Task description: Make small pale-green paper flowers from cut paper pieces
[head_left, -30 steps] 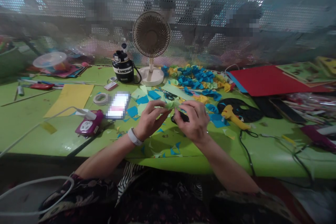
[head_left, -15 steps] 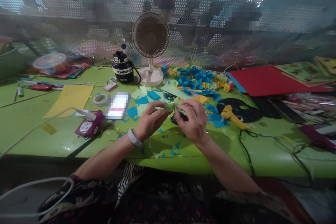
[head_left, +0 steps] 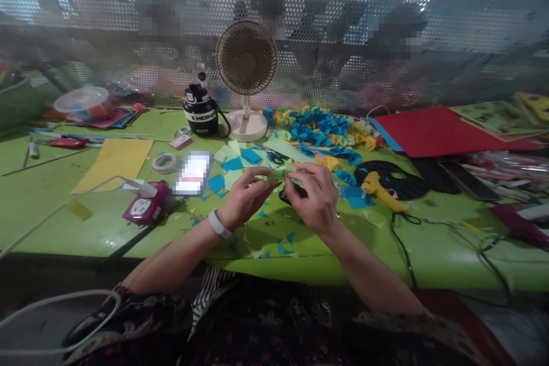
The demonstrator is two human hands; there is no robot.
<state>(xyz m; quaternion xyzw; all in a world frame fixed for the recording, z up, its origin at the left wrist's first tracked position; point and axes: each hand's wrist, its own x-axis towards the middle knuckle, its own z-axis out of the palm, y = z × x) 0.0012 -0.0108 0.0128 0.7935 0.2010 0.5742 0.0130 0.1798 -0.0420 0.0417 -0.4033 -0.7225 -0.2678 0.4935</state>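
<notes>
Leftmost, at the far edge of the green table [head_left: 51, 200], a clear plastic tub [head_left: 81, 99]; then a flat yellow paper sheet [head_left: 114, 163] with a tape roll [head_left: 165, 162] just beside its right edge. Nearer the front, a purple power strip [head_left: 143, 206] with a white plug in it, and next to it a phone [head_left: 193, 172] lying face up among blue paper scraps. Behind those, against the perforated screen, a black jug [head_left: 201, 112] and a small desk fan [head_left: 246, 71] side by side. At centre, pinches a small folded green paper piece [head_left: 279, 172] between both hands, raised a little off the table and in front of the fan's base. Left hand [head_left: 245, 197], white band at the wrist, thumb and forefinger closed on the piece's left end, other fingers loosely curled. Right hand [head_left: 318, 199], fingertips closed on the right end, knuckles up. Just under the right fingers, a dark object [head_left: 288, 195], too hidden to name. Further right, a heap of blue, yellow and green paper curls [head_left: 321, 124] at the back, a yellow glue gun [head_left: 380, 189] lying near the right wrist with its black cord trailing toward the near edge, and beyond it a large red paper sheet [head_left: 441, 131].
</notes>
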